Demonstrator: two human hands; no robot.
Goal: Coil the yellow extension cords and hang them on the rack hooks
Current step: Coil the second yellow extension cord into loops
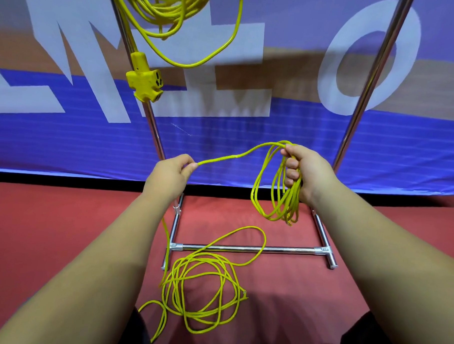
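Note:
My right hand (302,170) grips several hanging loops of a yellow extension cord (279,197) in front of the rack. My left hand (172,173) pinches the same cord to the left, and a short length runs taut between the two hands. From my left hand the cord drops to a loose pile (202,290) on the red floor. A second yellow cord coil (163,7) hangs at the top of the metal rack (243,249), with its yellow triple-outlet end (145,82) dangling by the left upright.
The rack's chrome uprights (376,74) rise left and right, and its base bar lies on the red floor between my arms. A blue, white and brown banner (247,146) stands right behind the rack. My dark-clad knees (364,339) show at the bottom edge.

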